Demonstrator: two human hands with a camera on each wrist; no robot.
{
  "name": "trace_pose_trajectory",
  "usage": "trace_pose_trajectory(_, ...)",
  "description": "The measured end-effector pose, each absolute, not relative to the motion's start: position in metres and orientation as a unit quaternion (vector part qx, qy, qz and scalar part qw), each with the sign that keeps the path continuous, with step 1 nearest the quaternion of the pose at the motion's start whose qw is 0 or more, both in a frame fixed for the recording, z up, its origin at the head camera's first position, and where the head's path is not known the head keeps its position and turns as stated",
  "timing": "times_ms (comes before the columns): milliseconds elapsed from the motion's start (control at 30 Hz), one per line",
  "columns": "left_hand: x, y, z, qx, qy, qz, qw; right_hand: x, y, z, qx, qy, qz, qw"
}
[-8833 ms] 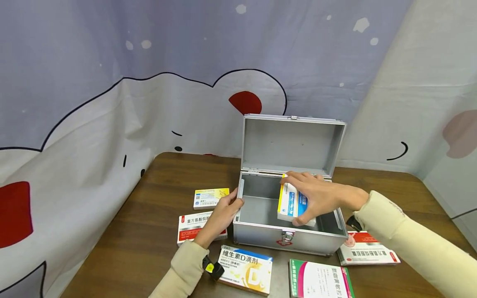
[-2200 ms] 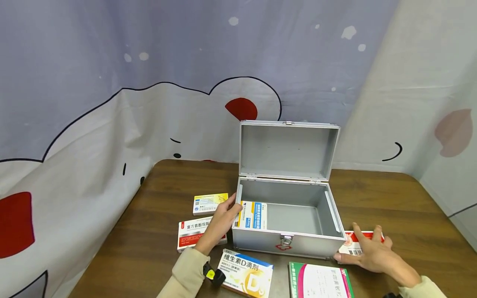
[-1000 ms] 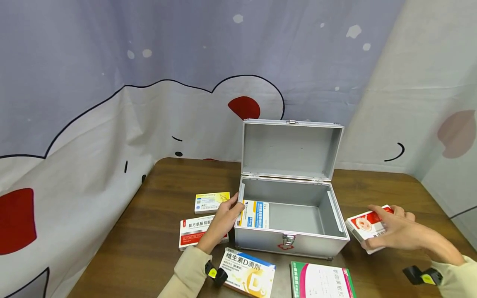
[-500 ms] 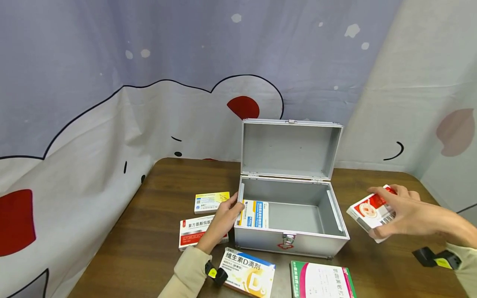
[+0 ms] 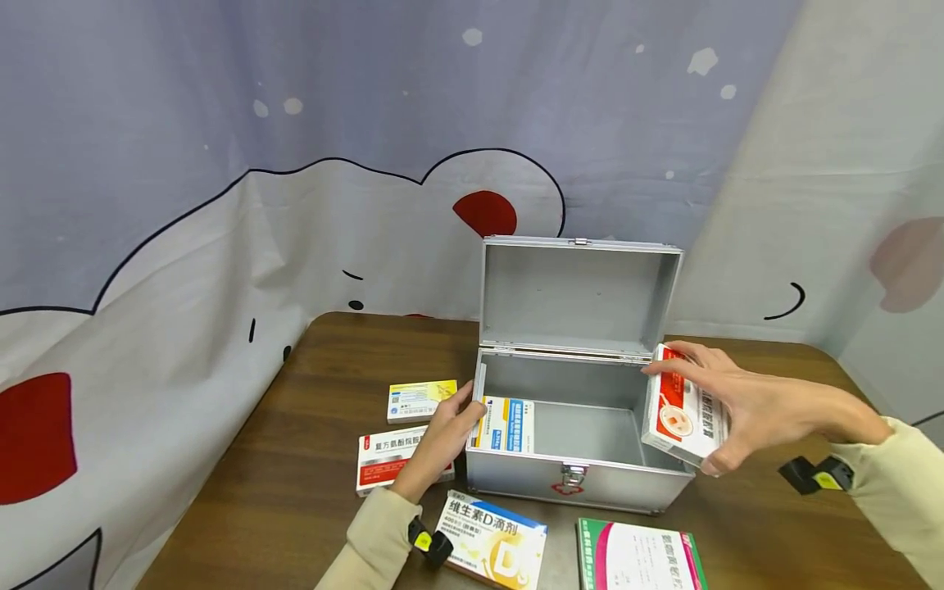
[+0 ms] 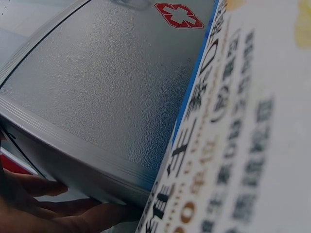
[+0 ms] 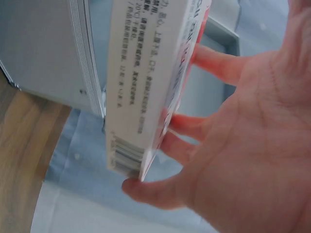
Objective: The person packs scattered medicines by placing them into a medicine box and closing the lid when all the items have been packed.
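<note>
An aluminium first-aid case (image 5: 627,487) with a small red cross under its latch stands on the table, lid (image 5: 575,295) raised. My left hand (image 5: 440,434) holds the left side of the case, thumb at the rim and fingers along the outer wall. With fingers and thumb on opposite edges, my right hand (image 5: 774,410) grips a red-and-white medicine box (image 5: 689,418), tilted over the case's right rim. The right wrist view shows that medicine box (image 7: 138,92) side-on, its barcode end beside my thumb. Inside the case, a blue-yellow-white medicine box (image 5: 509,426) lies at the left end.
In front of the case lie a vitamin D drops box (image 5: 490,537) and a green-and-pink edged medicine box (image 5: 642,553). To the left are a yellow-and-white box (image 5: 413,401) and another red-and-white box (image 5: 383,459), partly covered by my left arm. A patterned curtain (image 5: 354,229) hangs behind.
Earlier, my right hand put the blue-yellow-white box into the case. It then picked up the red-and-white box from the table's right and carried it left over the rim. My left hand stayed put.
</note>
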State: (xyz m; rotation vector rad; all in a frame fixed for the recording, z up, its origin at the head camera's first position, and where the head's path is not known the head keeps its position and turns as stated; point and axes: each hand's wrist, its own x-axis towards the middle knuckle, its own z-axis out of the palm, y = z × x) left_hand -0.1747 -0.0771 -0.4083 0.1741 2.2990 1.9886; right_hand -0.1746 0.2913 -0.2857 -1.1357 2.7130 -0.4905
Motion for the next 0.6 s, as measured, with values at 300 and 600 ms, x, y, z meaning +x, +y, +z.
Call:
trace_pose_trajectory(300, -0.178, -0.076, -0.415, 0.054, 0.75, 0.657, 0.049, -0.189, 0.266, -0.288, -0.404, 0.893, -0.15, 0.132)
trace_pose_trajectory(600, -0.169, -0.074, -0.4, 0.044, 0.762, 0.644, 0.05, -0.204, 0.246, -0.295, -0.395, 0.888, -0.129, 0.197)
